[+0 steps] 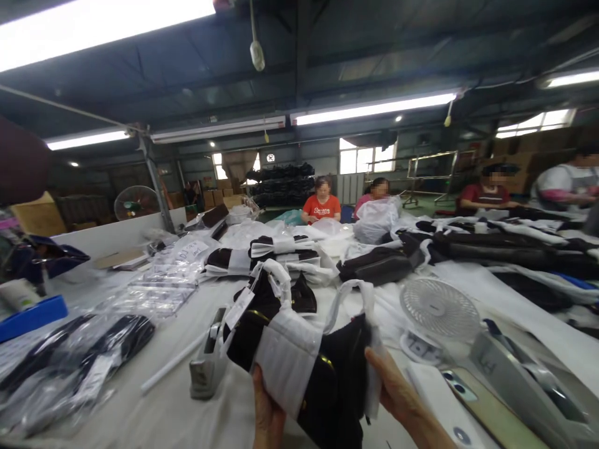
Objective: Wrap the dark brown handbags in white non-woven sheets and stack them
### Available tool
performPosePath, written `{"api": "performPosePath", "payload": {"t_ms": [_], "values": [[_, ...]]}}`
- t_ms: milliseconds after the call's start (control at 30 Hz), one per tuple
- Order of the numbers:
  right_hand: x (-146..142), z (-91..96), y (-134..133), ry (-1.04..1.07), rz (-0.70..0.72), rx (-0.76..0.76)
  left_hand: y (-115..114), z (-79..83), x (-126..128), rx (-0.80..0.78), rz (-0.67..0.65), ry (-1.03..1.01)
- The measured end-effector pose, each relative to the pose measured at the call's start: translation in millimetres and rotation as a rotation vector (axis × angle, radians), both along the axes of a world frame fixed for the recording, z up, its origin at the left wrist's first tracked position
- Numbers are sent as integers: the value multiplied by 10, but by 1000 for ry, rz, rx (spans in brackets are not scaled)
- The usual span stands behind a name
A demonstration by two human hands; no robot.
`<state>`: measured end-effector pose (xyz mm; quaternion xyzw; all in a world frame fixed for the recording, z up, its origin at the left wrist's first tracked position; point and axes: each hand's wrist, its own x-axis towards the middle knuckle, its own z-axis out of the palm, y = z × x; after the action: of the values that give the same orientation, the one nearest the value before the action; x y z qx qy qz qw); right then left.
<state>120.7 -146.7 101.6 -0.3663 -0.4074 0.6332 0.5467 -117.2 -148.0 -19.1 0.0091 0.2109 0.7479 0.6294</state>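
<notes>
A black bag (334,374) is tilted up in front of me, with a white wrap (287,343) around its middle and gold-coloured zip parts. Its handles (276,274) are wrapped in white, and a white tag (239,307) hangs at its upper left. My left hand (269,405) grips the lower left side near the wrap, thumb in front and the other fingers mostly hidden. On the right, my right hand (395,386) is closed on the bag's side edge and some white wrapping there.
A grey metal dispenser-like tool (203,374) stands left of the bag. At right are a white fan (440,308), a phone (496,405) and a larger grey device (524,380). Plastic-packed black goods (107,349) lie left; more wrapped bags (384,262) lie behind. Several people sit across the table.
</notes>
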Motion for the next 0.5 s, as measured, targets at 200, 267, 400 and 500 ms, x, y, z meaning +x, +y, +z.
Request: {"api": "performPosePath", "payload": {"t_ms": [200, 267, 400, 500], "values": [[-81, 29, 152, 27, -12, -108, -19, 7, -1, -114, 61, 41], [-110, -7, 267, 35, -12, -147, -19, 2, 21, -138, 71, 27], [-237, -13, 643, 31, -7, -181, 101, 71, 5, -176, 131, 36], [-432, 130, 1093, -3, -8, -166, 349, 291, -107, -166, 232, 97]]}}
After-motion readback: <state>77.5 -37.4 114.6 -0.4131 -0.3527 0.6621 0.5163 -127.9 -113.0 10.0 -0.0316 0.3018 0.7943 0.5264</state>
